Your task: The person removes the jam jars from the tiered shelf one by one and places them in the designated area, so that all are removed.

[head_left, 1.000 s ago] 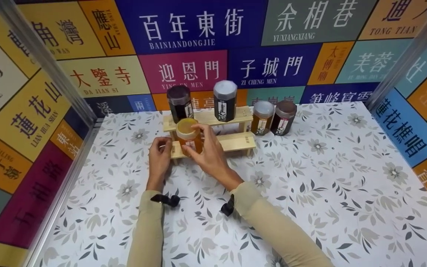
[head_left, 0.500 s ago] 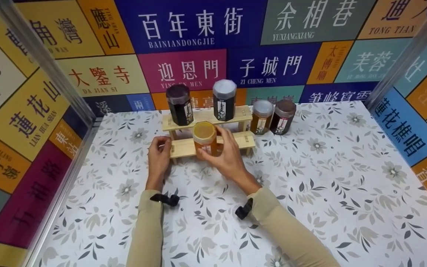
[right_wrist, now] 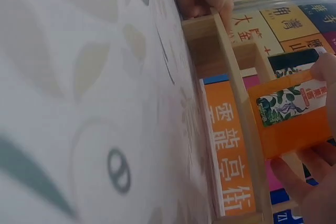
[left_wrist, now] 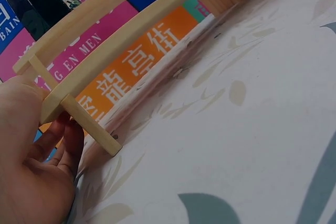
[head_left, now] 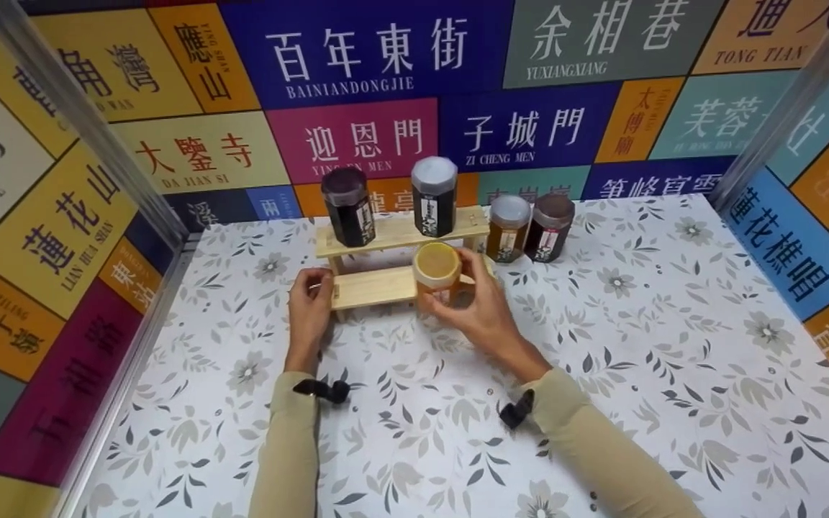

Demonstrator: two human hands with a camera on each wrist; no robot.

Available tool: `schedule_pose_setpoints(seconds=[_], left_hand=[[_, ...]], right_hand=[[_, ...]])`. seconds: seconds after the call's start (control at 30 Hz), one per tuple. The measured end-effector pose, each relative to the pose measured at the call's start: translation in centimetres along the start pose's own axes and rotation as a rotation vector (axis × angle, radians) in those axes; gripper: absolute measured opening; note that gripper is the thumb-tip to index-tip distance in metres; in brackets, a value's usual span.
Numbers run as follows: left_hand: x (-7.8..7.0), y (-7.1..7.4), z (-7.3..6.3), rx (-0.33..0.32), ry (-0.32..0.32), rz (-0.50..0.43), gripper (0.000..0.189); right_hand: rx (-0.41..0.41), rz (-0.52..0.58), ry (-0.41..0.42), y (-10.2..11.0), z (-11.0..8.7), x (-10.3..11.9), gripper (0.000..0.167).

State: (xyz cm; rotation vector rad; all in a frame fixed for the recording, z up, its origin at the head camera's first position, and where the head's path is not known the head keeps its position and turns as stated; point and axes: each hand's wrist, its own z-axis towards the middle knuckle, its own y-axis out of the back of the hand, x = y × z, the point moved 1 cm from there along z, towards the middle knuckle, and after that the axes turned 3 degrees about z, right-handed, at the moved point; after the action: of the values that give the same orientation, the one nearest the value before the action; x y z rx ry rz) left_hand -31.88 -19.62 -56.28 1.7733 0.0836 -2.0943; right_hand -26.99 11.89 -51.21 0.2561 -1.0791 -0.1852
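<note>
My right hand (head_left: pixel 492 311) grips a honey jar (head_left: pixel 435 265) with a yellow lid, thumb on the near side and fingers behind. The jar is upright over the right part of the lower step of a small two-step wooden stand (head_left: pixel 371 288). In the right wrist view the orange jar (right_wrist: pixel 281 135) shows a printed label, with its base right at the board's edge. My left hand (head_left: pixel 310 309) holds the left end of the lower step. The left wrist view shows that hand (left_wrist: pixel 37 161) with its fingers curled under the board end, beside a leg (left_wrist: pixel 92 127).
On the upper step stand a dark jar with a dark lid (head_left: pixel 348 208) and a dark jar with a white lid (head_left: pixel 434 198). Right of the stand are an amber jar (head_left: pixel 508 230) and another dark jar (head_left: pixel 550 229). Printed panels (head_left: pixel 357 137) wall the flower-patterned tabletop (head_left: pixel 637 345).
My right hand has carried the honey jar rightward along the lower step, from near its left end to its right part. The left hand has stayed at the stand's left end.
</note>
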Motion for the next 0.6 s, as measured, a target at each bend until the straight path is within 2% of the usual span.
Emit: schedule_pose_setpoints(seconds=[0.17,0.37,0.6], left_hand=[[-0.1,-0.1,0.0,-0.008,-0.007,-0.016,0.016],[0.1,0.0,0.1,-0.003,-0.005,0.003,0.017],[0.0,-0.1,-0.2,0.009,-0.027,-0.02,0.018]], right_hand=[[-0.035,-0.006,-0.016,2.7,-0.6,-0.8,0.093],[-0.132,-0.07,0.003,5.3,-1.1,-1.8,0.091],[-0.219,-0.093,-0.04,9.3,-0.5,-3.3,0.083]])
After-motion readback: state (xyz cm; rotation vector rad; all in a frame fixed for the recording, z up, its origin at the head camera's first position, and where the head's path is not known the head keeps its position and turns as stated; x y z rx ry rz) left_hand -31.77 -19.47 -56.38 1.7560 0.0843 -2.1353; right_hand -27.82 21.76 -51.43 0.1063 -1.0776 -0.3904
